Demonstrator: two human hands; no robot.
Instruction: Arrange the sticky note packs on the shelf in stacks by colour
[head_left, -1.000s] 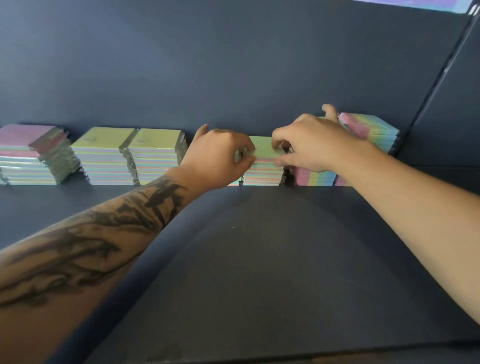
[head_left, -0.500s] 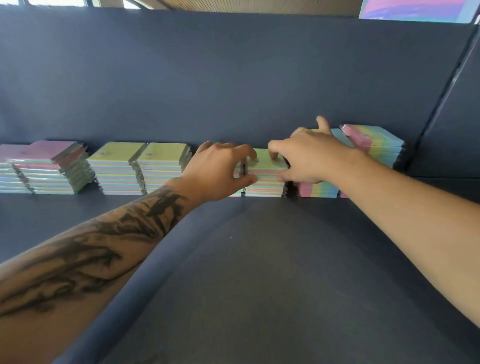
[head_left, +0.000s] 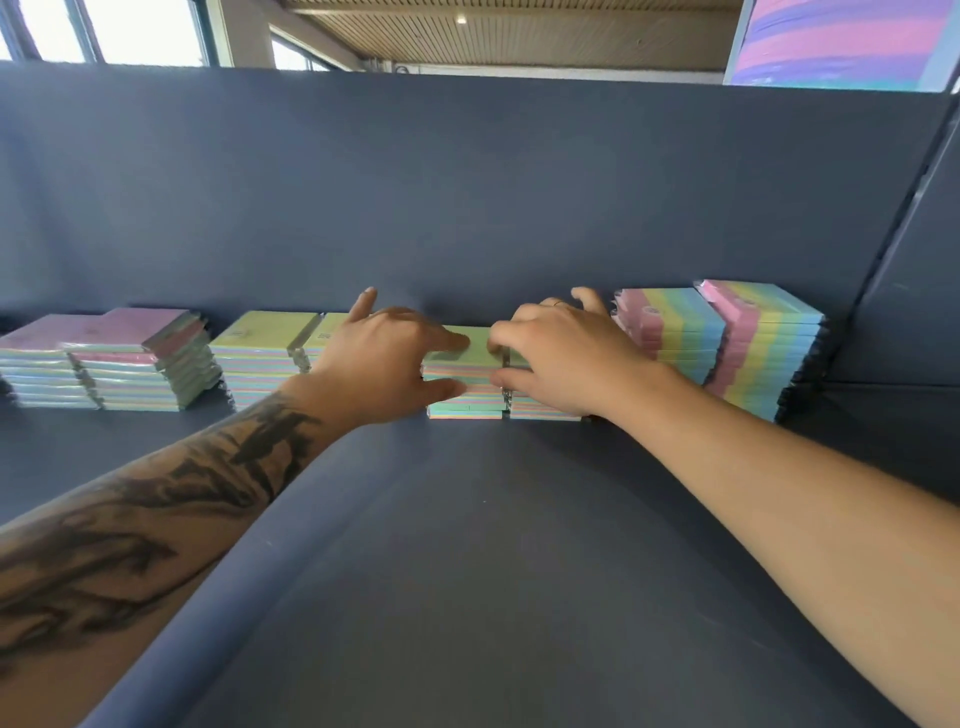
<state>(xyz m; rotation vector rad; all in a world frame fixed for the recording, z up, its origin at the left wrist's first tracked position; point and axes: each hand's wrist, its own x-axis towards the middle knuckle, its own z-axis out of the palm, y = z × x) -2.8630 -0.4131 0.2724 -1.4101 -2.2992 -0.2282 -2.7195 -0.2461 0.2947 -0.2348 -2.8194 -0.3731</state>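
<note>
Sticky note packs stand in stacks along the back of a dark shelf (head_left: 467, 545). Two green-topped stacks sit side by side in the middle. My left hand (head_left: 384, 358) pinches the upper packs of the left green stack (head_left: 462, 387), forefinger on top and thumb on the front face. My right hand (head_left: 566, 358) grips the right green stack (head_left: 540, 410) the same way and hides most of it. Pink-topped stacks (head_left: 130, 338) are far left, yellow-green stacks (head_left: 260, 335) beside them, and rainbow-striped stacks (head_left: 670, 325) at the right.
The shelf's dark back panel (head_left: 467, 197) rises right behind the stacks. A slanted side divider (head_left: 914, 249) closes the shelf just right of the tallest rainbow stack (head_left: 769, 343). Bare shelf surface lies between me and the stacks.
A green pack held by both hands came down onto the middle stack. My hands then shifted slightly apart, each onto its own green stack. The view tilted upward.
</note>
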